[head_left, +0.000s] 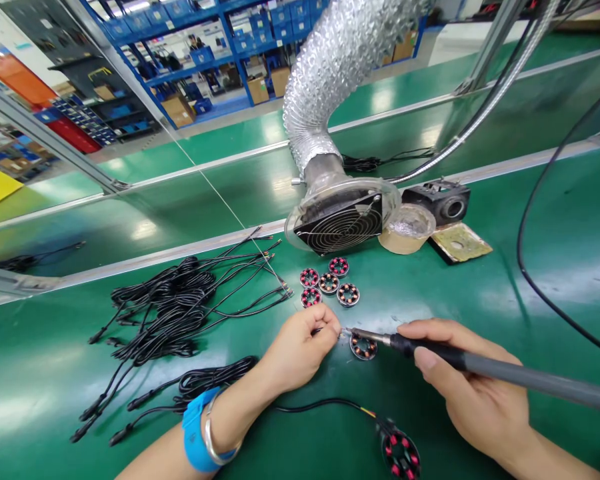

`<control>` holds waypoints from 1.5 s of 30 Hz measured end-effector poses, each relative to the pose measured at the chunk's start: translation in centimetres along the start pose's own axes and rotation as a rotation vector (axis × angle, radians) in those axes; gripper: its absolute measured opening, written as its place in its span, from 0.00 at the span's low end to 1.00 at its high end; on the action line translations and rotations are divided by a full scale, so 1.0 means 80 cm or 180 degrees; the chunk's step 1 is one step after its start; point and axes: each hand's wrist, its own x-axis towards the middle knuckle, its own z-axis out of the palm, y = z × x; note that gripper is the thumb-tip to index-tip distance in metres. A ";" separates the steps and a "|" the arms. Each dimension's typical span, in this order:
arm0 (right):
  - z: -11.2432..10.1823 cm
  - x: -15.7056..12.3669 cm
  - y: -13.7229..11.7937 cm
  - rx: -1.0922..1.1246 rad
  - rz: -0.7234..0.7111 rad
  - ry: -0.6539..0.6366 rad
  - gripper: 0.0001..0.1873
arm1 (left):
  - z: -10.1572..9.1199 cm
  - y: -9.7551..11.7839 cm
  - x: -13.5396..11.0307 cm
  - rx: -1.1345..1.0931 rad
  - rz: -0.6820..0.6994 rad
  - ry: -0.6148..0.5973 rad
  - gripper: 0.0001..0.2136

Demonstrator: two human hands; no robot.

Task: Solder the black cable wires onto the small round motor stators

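My left hand is closed in a pinch, its fingertips just left of a small ring-shaped motor stator with copper coils. A thin solder wire runs down from above toward this hand; what the fingertips grip is mostly hidden. My right hand is wrapped round the dark handle of a soldering iron. The iron's metal tip reaches over the stator's upper edge, close to my left fingertips. Several more stators with red or copper coils lie just beyond.
Bundled black cables lie at left. Nearer me, a stator with red coils is joined to a cable. A fume extractor with a foil duct stands behind, beside a tape roll, sponge and iron holder.
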 end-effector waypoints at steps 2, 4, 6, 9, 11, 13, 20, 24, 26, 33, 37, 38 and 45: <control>-0.001 0.000 -0.004 -0.0177 -0.0234 -0.0035 0.09 | 0.000 0.000 0.000 0.0003 -0.0022 -0.0005 0.09; 0.000 0.000 -0.007 -0.0289 -0.0398 -0.0078 0.10 | 0.000 0.000 0.000 0.0013 -0.0041 -0.0004 0.09; 0.002 0.001 -0.012 -0.0322 -0.0512 -0.0139 0.11 | 0.000 0.000 -0.001 0.0025 -0.0044 -0.0011 0.09; 0.003 0.003 -0.019 -0.0302 -0.0698 -0.0212 0.12 | 0.000 0.000 -0.001 0.0039 -0.0037 -0.0018 0.09; 0.003 0.003 -0.022 -0.0311 -0.0794 -0.0209 0.13 | -0.001 0.000 -0.001 0.0049 -0.0037 -0.0026 0.09; 0.001 0.003 -0.024 -0.0329 -0.0815 -0.0170 0.14 | -0.001 0.000 -0.001 0.0060 -0.0034 -0.0030 0.09; -0.001 0.004 -0.022 -0.0170 -0.0837 -0.0088 0.11 | 0.000 0.001 -0.001 0.0003 -0.0007 -0.0010 0.09; 0.001 0.006 -0.023 -0.0154 -0.0833 -0.0129 0.11 | -0.001 0.001 -0.001 0.0013 -0.0011 -0.0009 0.08; 0.002 0.007 -0.025 -0.0139 -0.0849 -0.0153 0.12 | -0.002 0.001 -0.001 0.0016 -0.0012 -0.0018 0.08; 0.002 0.005 -0.026 -0.0091 -0.0887 -0.0176 0.13 | -0.001 0.001 0.000 0.0005 -0.0014 -0.0024 0.08; 0.001 0.004 -0.025 -0.0013 -0.0882 -0.0145 0.13 | 0.000 0.001 0.000 0.0013 -0.0031 -0.0028 0.09; 0.001 0.004 -0.025 0.0004 -0.0877 -0.0152 0.14 | 0.000 0.001 0.000 0.0015 -0.0023 -0.0026 0.09; 0.001 0.006 -0.024 0.0038 -0.0899 -0.0128 0.14 | 0.000 0.000 0.001 0.0002 0.0002 -0.0011 0.09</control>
